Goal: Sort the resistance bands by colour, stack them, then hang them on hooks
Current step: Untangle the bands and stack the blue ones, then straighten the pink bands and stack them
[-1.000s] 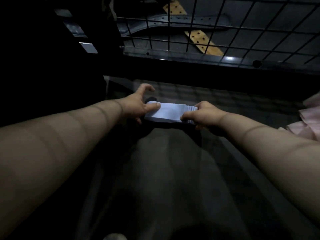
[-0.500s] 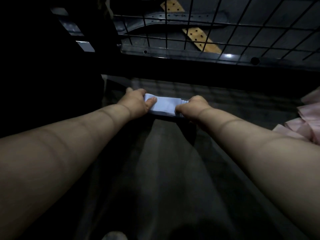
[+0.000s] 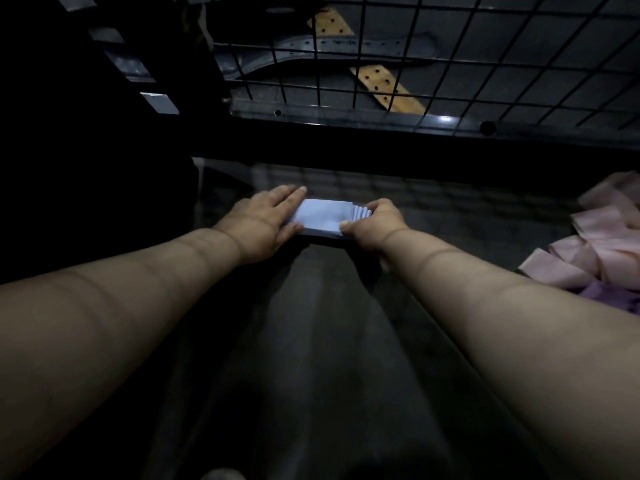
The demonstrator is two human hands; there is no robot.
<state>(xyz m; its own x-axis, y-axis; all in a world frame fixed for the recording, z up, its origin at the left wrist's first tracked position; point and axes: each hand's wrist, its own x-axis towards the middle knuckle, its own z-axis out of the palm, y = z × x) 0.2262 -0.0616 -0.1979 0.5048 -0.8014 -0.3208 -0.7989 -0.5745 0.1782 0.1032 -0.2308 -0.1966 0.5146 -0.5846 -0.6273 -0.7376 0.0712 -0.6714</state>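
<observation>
The room is very dim, and I am looking down at a dark work surface (image 3: pixel 311 341) that runs away from me toward a black edge. Taking the stack of pale blue bands (image 3: pixel 323 217) as my landmark: it lies flat on the surface at the far end of my reach, its layers stepped like a fan at the right end.

Nearest to me, both bare forearms stretch forward toward that stack. My left hand (image 3: pixel 268 216) lies flat and spread against the stack's left end, fingers straight and pointing away, the thumb tucked along the near edge. My right hand (image 3: pixel 375 220) is curled closed around the stack's right end, thumb on the near corner and fingers wrapped over the stepped layers.

Well to the right of the stack, at the frame's edge, sits a loose heap of pink bands (image 3: pixel 595 244), with a bit of purple band (image 3: pixel 609 296) just nearer to me than the pink.

Beyond the stack stands a black wire grid panel (image 3: pixel 450 64). Behind its mesh I can make out a tan perforated strip (image 3: pixel 384 86) lying at a slant.
</observation>
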